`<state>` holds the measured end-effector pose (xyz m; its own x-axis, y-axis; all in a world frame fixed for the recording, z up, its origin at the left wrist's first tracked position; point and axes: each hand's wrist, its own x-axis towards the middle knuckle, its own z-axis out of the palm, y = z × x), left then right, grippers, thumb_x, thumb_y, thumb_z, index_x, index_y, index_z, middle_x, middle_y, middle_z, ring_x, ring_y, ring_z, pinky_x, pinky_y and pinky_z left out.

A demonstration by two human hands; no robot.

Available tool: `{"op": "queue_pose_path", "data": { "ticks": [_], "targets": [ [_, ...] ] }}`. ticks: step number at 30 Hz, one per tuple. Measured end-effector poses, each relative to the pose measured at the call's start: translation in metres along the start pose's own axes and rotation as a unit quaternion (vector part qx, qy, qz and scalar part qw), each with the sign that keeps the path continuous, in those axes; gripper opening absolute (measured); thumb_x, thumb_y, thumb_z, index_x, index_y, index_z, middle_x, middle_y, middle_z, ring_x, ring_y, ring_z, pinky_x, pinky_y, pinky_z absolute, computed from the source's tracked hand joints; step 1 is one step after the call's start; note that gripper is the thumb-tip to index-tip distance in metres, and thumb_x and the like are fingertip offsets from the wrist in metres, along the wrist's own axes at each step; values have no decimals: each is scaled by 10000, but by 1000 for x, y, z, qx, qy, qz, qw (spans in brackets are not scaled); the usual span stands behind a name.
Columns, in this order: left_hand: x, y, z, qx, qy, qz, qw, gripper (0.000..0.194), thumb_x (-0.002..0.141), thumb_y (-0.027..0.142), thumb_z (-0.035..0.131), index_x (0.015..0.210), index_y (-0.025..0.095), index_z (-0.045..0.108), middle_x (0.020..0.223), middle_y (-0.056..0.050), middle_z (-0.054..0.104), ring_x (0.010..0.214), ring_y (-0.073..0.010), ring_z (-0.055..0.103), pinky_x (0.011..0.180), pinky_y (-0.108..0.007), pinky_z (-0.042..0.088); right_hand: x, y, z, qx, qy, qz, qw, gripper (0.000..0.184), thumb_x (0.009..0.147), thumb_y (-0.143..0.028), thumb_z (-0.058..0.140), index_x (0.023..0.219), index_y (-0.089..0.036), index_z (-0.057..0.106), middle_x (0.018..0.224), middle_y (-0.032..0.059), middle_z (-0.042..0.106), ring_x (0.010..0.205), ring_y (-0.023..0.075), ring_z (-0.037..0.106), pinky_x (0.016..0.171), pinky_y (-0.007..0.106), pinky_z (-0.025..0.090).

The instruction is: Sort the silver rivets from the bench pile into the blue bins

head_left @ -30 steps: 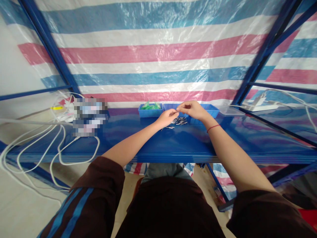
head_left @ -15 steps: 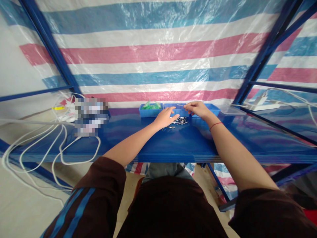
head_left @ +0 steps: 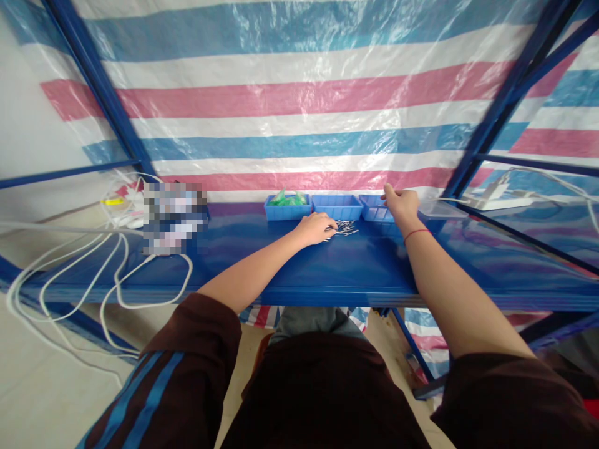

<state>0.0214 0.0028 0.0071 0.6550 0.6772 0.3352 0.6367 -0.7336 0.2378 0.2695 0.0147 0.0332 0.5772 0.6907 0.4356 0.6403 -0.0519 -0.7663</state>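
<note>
A small pile of thin silvery metal pieces (head_left: 347, 228) lies on the blue tabletop; they look like pins or screws, too small to name surely. My left hand (head_left: 315, 229) rests at the pile's left side, its fingers curled down onto the nearest pieces. Over the right-hand blue bin (head_left: 373, 212) is my right hand (head_left: 403, 203), fingers drawn together; anything between them is too small to make out. The middle blue bin (head_left: 337, 212) stands between the hands, behind the pile. To its left, another blue bin (head_left: 285, 213) holds green plastic packets (head_left: 289, 199).
White cables (head_left: 122, 274) loop over the left end of the table (head_left: 327, 268), beside a blurred-out object (head_left: 171, 218). At the right are a clear plastic lid or tray (head_left: 442, 209) and a white power strip (head_left: 503, 198). Blue rack posts (head_left: 498, 103) stand at both sides.
My right hand has moved right, from above the middle bin to the right-hand bin. My left hand has come down onto the metal pieces, its spread fingers now curled.
</note>
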Motion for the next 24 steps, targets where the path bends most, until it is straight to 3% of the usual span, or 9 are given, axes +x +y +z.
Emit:
{"op": "queue_pose_path", "data": {
  "ticks": [3, 8, 11, 14, 16, 19, 24],
  "targets": [
    [0, 0, 1, -2, 20, 10, 1000, 163, 836, 242, 562, 873, 219, 720, 1007, -85, 636, 978, -260, 589, 882, -402, 434, -3, -7, 0, 17, -17, -12, 1000, 367, 824, -372, 480, 756, -107, 725, 643, 107, 676, 693, 238, 628, 720, 340, 468],
    [-1, 2, 2, 76, 24, 11, 997, 232, 904, 281, 463, 901, 221, 687, 1033, -78, 629, 1003, -257, 566, 867, -400, 431, -11, -20, -2, 31, -74, -51, 995, 325, 804, -359, 503, 748, -117, 712, 646, 88, 655, 615, 188, 579, 646, 308, 452],
    [-1, 4, 1, 86, 41, 0, 995, 247, 923, 297, 426, 945, 224, 660, 1050, -76, 630, 1013, -257, 562, 873, -404, 425, -19, -26, -4, 60, -211, -114, 969, 313, 762, -407, 583, 760, -117, 700, 634, 64, 634, 538, 132, 504, 540, 270, 411],
    [-1, 3, -1, 87, 52, -18, 995, 248, 932, 276, 396, 973, 221, 635, 1045, -73, 642, 1009, -249, 571, 880, -392, 421, -27, -30, -4, 69, -384, -166, 906, 341, 685, -429, 685, 871, -143, 712, 688, 41, 650, 553, 116, 500, 495, 243, 383],
    [1, 2, -1, 77, 63, -25, 995, 247, 935, 259, 383, 974, 218, 623, 1047, -65, 652, 1015, -237, 577, 891, -375, 419, -30, -30, -2, 51, -446, -180, 875, 393, 644, -421, 728, 947, -171, 716, 740, 33, 667, 604, 128, 533, 503, 238, 392],
    [4, -1, -1, 37, 78, -30, 996, 221, 925, 239, 398, 961, 211, 614, 1042, -59, 661, 1020, -227, 586, 886, -351, 427, -34, -31, 2, 37, -476, -192, 857, 409, 623, -420, 740, 950, -175, 724, 743, 32, 673, 641, 141, 554, 518, 243, 402],
    [7, -3, 2, -32, 97, -36, 994, 190, 915, 228, 412, 942, 197, 598, 1009, -54, 661, 987, -207, 595, 895, -337, 436, -40, -38, 3, 67, -455, -210, 863, 329, 643, -440, 703, 805, -156, 729, 667, 18, 642, 589, 121, 511, 555, 264, 412]
  ]
}}
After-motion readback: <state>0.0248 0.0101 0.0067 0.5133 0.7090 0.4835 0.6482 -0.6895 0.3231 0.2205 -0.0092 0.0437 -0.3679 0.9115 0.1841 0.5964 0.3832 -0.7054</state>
